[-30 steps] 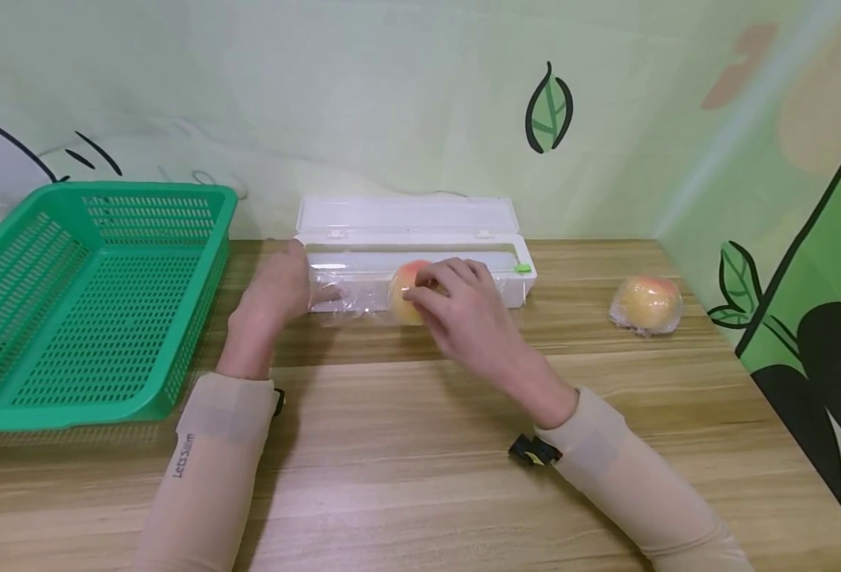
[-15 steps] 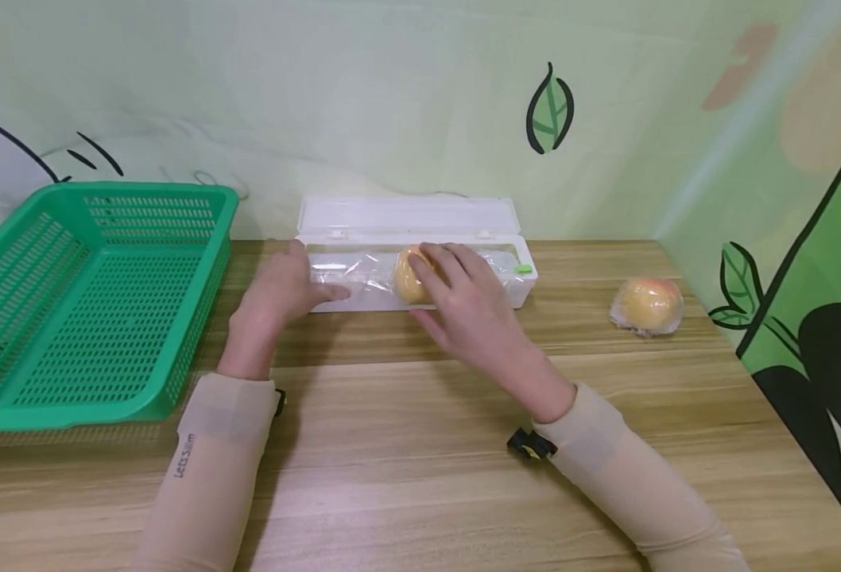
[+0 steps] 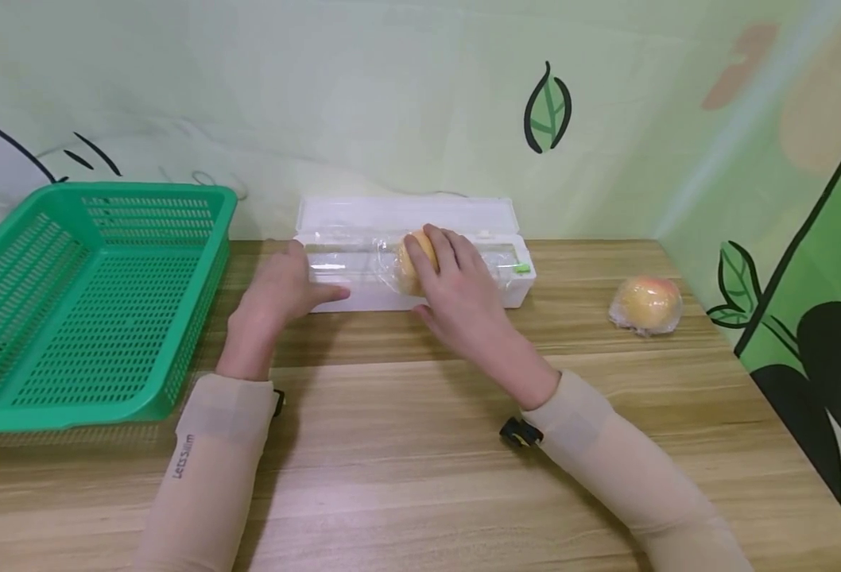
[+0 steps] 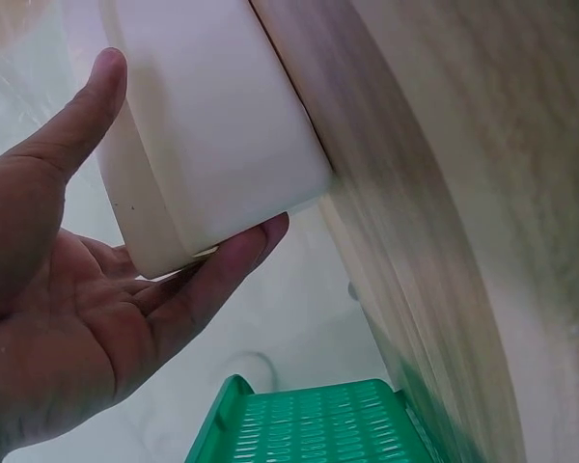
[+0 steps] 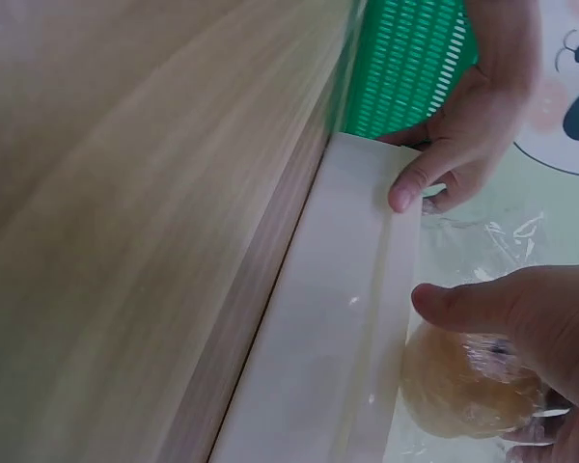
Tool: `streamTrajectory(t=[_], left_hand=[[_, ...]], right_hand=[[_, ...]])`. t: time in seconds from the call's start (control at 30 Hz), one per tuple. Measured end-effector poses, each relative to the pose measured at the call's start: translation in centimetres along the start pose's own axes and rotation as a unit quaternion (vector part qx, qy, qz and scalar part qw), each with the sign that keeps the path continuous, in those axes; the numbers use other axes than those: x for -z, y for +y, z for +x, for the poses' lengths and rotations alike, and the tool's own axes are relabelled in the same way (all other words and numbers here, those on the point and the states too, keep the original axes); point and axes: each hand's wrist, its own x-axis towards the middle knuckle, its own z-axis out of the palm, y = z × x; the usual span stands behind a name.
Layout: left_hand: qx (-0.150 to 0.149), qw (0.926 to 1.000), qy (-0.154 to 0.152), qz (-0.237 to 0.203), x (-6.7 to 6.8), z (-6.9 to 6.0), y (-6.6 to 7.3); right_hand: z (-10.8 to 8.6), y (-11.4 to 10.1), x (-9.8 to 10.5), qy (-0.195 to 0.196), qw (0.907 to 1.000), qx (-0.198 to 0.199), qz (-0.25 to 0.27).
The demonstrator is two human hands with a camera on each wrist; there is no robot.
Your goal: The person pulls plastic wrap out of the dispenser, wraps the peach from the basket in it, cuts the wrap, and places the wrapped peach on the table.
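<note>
A yellow-orange peach point(image 3: 417, 262) with clear cling film point(image 3: 383, 258) around it is over the white cling film dispenser box point(image 3: 377, 297). My right hand point(image 3: 467, 298) holds the peach from its right side; in the right wrist view the thumb point(image 5: 463, 304) lies along the near side of the peach point(image 5: 468, 381). Film stretches leftward from the peach above the box. My left hand point(image 3: 277, 286) grips the box's left end. In the left wrist view its thumb point(image 4: 92, 106) is on one face of the box point(image 4: 212, 116) and its fingers are at the end.
The dispenser's lid point(image 3: 406, 213) stands open against the wall, and a green cutter slider point(image 3: 522, 268) is at its right end. A green plastic basket point(image 3: 230, 214) sits at the left. Another film-wrapped peach point(image 3: 646, 304) rests on the wooden table point(image 3: 392, 445) at the right.
My right hand has moved the peach up and back, from in front of the box to over it, with the film following. The left hand stays at the box's end.
</note>
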Motion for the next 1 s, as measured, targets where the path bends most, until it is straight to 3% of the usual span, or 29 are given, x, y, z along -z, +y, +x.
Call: streamTrajectory(t=[0.33, 0.63, 1.0], left_hand=[[0.0, 1.0, -0.001, -0.009, 0.0, 0.1, 0.0], [-0.004, 0.9997, 0.019, 0.014, -0.5, 0.3, 0.2], [0.009, 0.999, 0.032, 0.03, -0.7, 0.3, 0.3]], right_hand=[[1.0, -0.3, -1.2, 0.009, 0.9999, -0.006, -0.002], [1.3, -0.4, -2.2, 0.068, 0.9968, -0.001, -0.042], [1.4, -0.3, -1.6, 0.091, 0.9956, -0.003, -0.021]])
